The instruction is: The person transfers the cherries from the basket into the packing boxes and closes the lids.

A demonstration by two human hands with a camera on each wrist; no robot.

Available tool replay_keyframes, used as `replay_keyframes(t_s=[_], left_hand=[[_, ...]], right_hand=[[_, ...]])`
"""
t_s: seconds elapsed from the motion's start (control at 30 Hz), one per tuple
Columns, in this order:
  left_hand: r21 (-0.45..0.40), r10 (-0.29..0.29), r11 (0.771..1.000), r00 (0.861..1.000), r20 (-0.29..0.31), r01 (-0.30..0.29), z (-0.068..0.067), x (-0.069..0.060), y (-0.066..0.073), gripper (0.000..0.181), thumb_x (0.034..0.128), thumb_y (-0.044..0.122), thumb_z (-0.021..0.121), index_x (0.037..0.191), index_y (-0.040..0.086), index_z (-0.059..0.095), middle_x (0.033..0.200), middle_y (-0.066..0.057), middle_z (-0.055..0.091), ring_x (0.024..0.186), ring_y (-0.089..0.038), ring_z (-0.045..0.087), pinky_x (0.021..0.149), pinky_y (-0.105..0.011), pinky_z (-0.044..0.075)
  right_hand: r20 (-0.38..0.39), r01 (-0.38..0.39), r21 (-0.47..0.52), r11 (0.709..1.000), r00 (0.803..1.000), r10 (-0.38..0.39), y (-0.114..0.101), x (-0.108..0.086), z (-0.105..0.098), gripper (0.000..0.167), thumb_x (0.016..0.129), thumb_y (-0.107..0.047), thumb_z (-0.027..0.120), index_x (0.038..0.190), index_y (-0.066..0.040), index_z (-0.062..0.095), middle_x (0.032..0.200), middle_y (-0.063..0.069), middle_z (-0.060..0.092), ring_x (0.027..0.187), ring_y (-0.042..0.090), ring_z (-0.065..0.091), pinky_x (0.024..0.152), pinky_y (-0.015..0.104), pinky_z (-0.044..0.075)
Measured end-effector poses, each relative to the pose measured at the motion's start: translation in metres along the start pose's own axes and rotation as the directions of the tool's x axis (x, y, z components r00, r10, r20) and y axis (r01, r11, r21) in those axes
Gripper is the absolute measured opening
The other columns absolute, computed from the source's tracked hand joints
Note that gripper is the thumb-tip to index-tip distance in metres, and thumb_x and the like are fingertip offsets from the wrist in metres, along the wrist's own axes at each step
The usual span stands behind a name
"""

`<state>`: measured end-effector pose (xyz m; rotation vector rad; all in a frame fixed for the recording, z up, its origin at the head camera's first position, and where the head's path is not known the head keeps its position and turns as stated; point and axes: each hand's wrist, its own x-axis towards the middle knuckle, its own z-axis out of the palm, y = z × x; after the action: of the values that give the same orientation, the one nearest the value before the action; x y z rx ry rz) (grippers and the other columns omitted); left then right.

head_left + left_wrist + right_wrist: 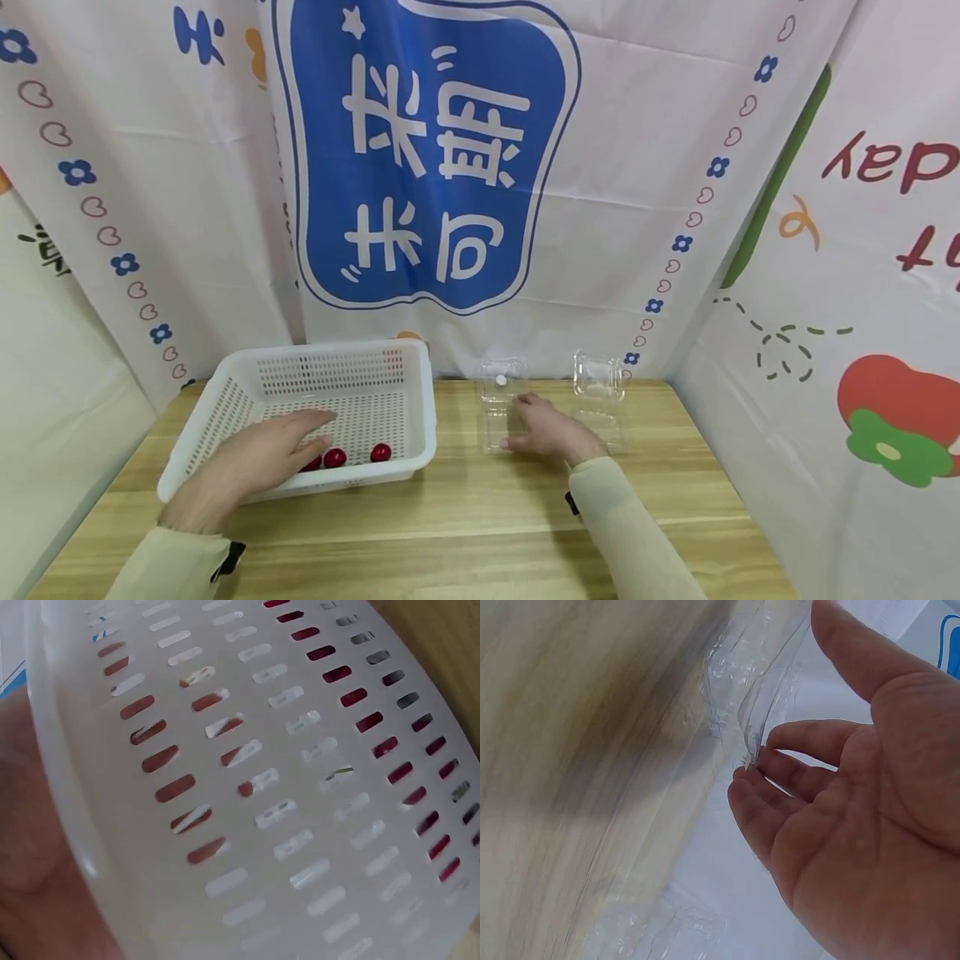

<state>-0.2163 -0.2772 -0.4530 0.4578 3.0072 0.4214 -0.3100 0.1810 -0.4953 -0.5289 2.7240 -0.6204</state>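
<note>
In the head view, large white Chinese characters, apparently 未来可期, are printed on a blue panel with a wavy border [427, 167] on the white fabric backdrop [630, 150]. On the fabric at the right, dark red lettering [903, 162] is shown upside down, with "day" made out; the rest is cut off by the frame.

The wood-grained surface [465, 533] is bounded at the back and sides by fabric. The white rectangular perforated plastic basket [429, 425] is set at its left, and three glossy red round fruits [381, 452] are seen along the basket's near side. The left hand [273, 454] is held over the near rim, thumb and fingers parted. Two clear plastic hinged boxes [597, 379] are placed side by side, lids raised, near the back edge; the left one is partly covered by the right hand [551, 429]. Wood grain is exposed between basket and boxes, and along the front.

In the left wrist view, red is glimpsed through the basket's slots; the fingertips are hidden.

In the right wrist view, a clear plastic edge is touched by loosely bent fingertips, the thumb held apart.
</note>
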Motion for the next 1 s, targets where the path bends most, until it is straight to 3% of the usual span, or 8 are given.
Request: replay_keyframes(t_s=[0.13, 0.27, 0.4, 0.57, 0.8, 1.0], left_hand=[[-0.046, 0.046, 0.998, 0.998, 0.036, -0.045, -0.001, 0.01, 0.001, 0.045, 0.1167, 0.033, 0.073, 0.151, 0.004, 0.075, 0.152, -0.023, 0.078, 0.143, -0.05, 0.073, 0.12, -0.074, 0.06], [-0.068, 0.084, 0.995, 0.994, 0.071, -0.079, 0.0, 0.02, 0.002, 0.031, 0.1113, 0.025, 0.081, 0.136, 0.007, 0.082, 0.136, -0.014, 0.085, 0.126, -0.039, 0.081, 0.109, -0.065, 0.068], [-0.082, 0.096, 0.993, 0.988, 0.117, -0.087, 0.002, 0.027, 0.0, 0.019, 0.107, 0.018, 0.085, 0.125, 0.013, 0.085, 0.124, -0.005, 0.087, 0.114, -0.028, 0.082, 0.1, -0.056, 0.07], [-0.08, 0.123, 0.99, 0.982, 0.144, -0.112, 0.006, 0.033, -0.002, 0.015, 0.1023, 0.014, 0.089, 0.117, 0.017, 0.086, 0.119, -0.002, 0.087, 0.108, -0.024, 0.078, 0.093, -0.047, 0.067], [-0.102, 0.132, 0.988, 0.974, 0.185, -0.115, 0.008, 0.038, -0.002, 0.014, 0.1002, 0.01, 0.09, 0.111, 0.017, 0.086, 0.111, -0.001, 0.086, 0.1, -0.019, 0.076, 0.09, -0.044, 0.068], [-0.104, 0.151, 0.986, 0.968, 0.201, -0.132, 0.01, 0.04, -0.003, 0.015, 0.0982, 0.005, 0.09, 0.106, 0.017, 0.085, 0.105, 0.003, 0.084, 0.097, -0.016, 0.076, 0.087, -0.038, 0.067]], right_hand=[[0.003, 0.001, -0.005, 1.0, 1.0, -0.001, 0.0, 0.0, 0.0, 0.093, 0.108, -0.038, 0.086, 0.177, 0.004, 0.041, 0.191, 0.028, 0.031, 0.179, 0.052, 0.031, 0.148, 0.07, 0.027], [0.004, 0.002, 0.01, 1.0, 1.0, -0.002, -0.001, -0.002, 0.0, 0.092, 0.108, -0.036, 0.086, 0.177, 0.005, 0.04, 0.191, 0.029, 0.031, 0.179, 0.052, 0.031, 0.148, 0.069, 0.027], [-0.005, 0.011, 0.023, 1.0, 1.0, -0.011, -0.002, -0.003, 0.002, 0.092, 0.108, -0.033, 0.086, 0.177, 0.007, 0.04, 0.191, 0.029, 0.03, 0.18, 0.051, 0.029, 0.15, 0.067, 0.026], [-0.03, 0.036, 0.008, 0.999, 0.999, -0.036, -0.002, -0.003, 0.005, 0.088, 0.107, -0.032, 0.087, 0.174, 0.007, 0.045, 0.191, 0.028, 0.032, 0.18, 0.05, 0.03, 0.149, 0.067, 0.029], [-0.078, 0.04, -0.063, 0.997, 0.996, -0.045, -0.001, 0.001, 0.01, 0.084, 0.105, -0.041, 0.089, 0.169, 0.003, 0.056, 0.182, 0.024, 0.049, 0.171, 0.046, 0.047, 0.143, 0.065, 0.042], [-0.162, 0.033, -0.102, 0.994, 0.986, -0.049, 0.002, 0.003, 0.017, 0.086, 0.094, -0.05, 0.098, 0.157, 0.001, 0.07, 0.169, 0.026, 0.06, 0.155, 0.046, 0.06, 0.131, 0.064, 0.057]])
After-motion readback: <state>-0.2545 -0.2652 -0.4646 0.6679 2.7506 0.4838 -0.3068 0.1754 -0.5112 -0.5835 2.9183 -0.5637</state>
